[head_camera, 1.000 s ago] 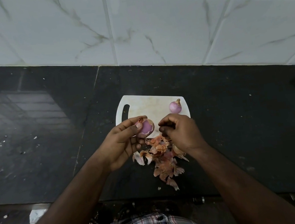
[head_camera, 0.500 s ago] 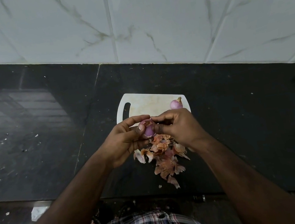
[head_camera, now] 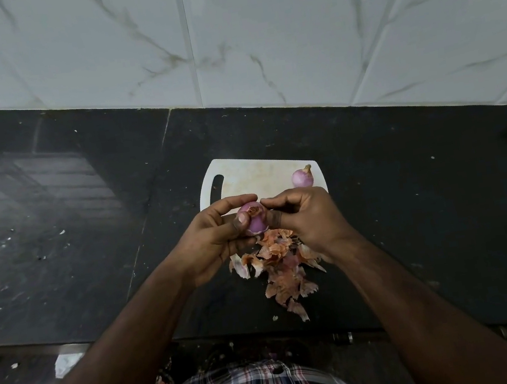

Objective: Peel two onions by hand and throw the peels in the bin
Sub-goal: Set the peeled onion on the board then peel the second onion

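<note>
White marble-veined wall tiles point(head_camera: 255, 28) back a black stone countertop point(head_camera: 426, 200). No legible brand, label or writing appears on any surface. A white cutting board point(head_camera: 253, 175) with a handle slot lies flat on the counter. A pile of peels point(head_camera: 282, 269) lies at the board's near edge and spills onto the counter. A peeled onion point(head_camera: 302, 178) rests on the board's far right corner. The left hand point(head_camera: 217, 242) grips the second onion point(head_camera: 255, 222) above the board, fingers curled round it, thumb on its side. The right hand point(head_camera: 307, 216) has fingertips pinched at that onion's top, where a brown scrap of skin remains.
</note>
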A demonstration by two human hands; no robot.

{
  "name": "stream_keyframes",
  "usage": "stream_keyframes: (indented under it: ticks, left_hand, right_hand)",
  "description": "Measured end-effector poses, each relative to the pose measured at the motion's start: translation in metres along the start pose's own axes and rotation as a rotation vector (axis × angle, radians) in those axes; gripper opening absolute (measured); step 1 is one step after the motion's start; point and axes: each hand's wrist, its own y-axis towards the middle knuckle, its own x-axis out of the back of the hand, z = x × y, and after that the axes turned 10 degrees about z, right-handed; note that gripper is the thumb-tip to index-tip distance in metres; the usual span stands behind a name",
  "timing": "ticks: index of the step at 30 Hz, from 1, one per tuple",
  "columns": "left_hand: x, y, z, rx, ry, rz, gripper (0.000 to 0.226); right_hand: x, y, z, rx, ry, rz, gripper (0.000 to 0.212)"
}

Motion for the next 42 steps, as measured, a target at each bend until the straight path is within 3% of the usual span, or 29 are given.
stream_keyframes:
  ticks: [8,12,20,25,29,34,42]
  left_hand:
    - [0.000,0.000,0.003,-0.033,-0.040,-0.018,0.037]
    - [-0.003,0.000,0.003,-0.030,-0.050,-0.035,0.042]
    - [-0.005,0.002,0.005,-0.048,-0.161,-0.038,0.043]
    - [-0.007,0.000,0.008,-0.026,-0.097,-0.024,0.044]
    - [-0.005,0.000,0.009,-0.036,-0.134,-0.053,0.041]
    - [-0.003,-0.001,0.010,-0.062,-0.037,-0.035,0.041]
    - [-0.005,0.000,0.013,-0.087,0.075,-0.017,0.041]
  right_hand:
    - [-0.003,-0.002,-0.004,-0.097,0.253,-0.033,0.018]
    - [-0.007,-0.004,-0.008,-0.069,0.118,-0.046,0.030]
    - [-0.006,-0.002,-0.005,-0.082,0.256,-0.124,0.021]
    - [-0.007,-0.003,-0.006,-0.059,0.071,-0.100,0.031]
    - [-0.007,-0.003,0.000,-0.039,0.147,-0.110,0.025]
    - [-0.002,-0.005,0.002,-0.092,0.204,-0.036,0.029]
    - [-0.005,-0.004,0.000,-0.097,0.047,-0.092,0.027]
